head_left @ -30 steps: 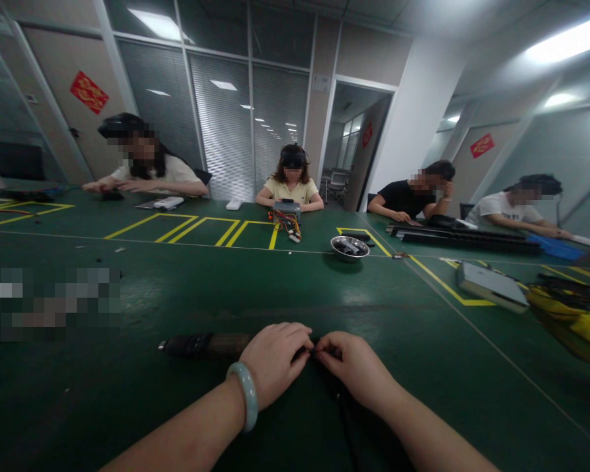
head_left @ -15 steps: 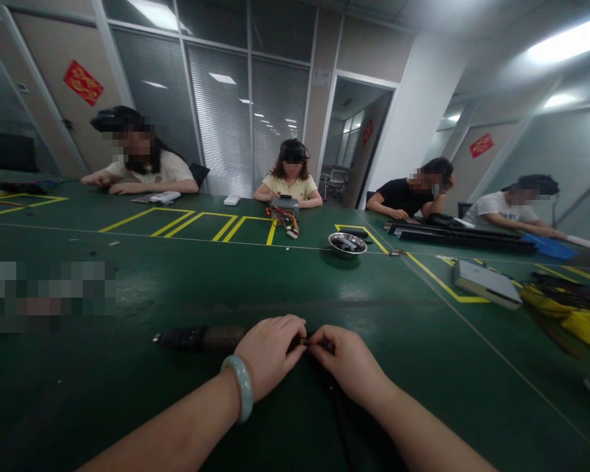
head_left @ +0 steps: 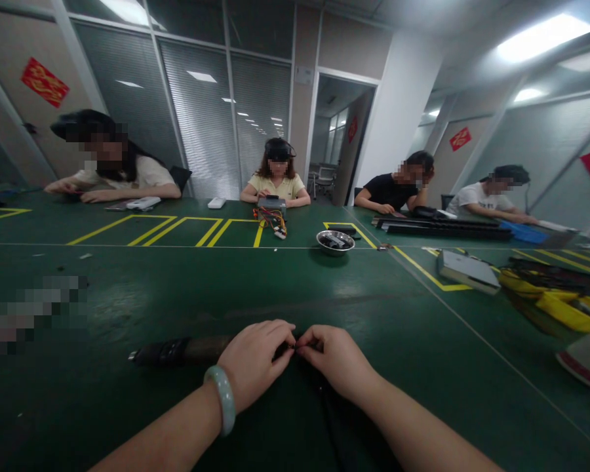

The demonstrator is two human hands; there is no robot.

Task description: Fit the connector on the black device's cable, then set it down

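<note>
A dark cylindrical tool (head_left: 177, 352) lies on the green table, its black end and metal tip pointing left. The tool's other end passes behind my left hand (head_left: 258, 360), which wears a pale green bangle (head_left: 221, 400). Thumb and fingers of that hand are curled closed, meeting my right hand (head_left: 337, 357) fingertip to fingertip. My right hand is pinched shut at the same spot. Between the fingertips is a small dark piece, too small and too covered to name. A dark cord-like strip (head_left: 330, 413) runs toward me below my right hand.
Beyond my hands stands a metal bowl (head_left: 335, 243) of dark parts. Farther right are a flat silver box (head_left: 467, 271) and yellow bins (head_left: 570, 307). Several people sit along the far side; one has a grey box with coloured wires (head_left: 273, 211) in front.
My view has swung slightly right, so most things sit farther left. Both hands stay together at the same spot; the small piece between the fingertips is more covered now.
</note>
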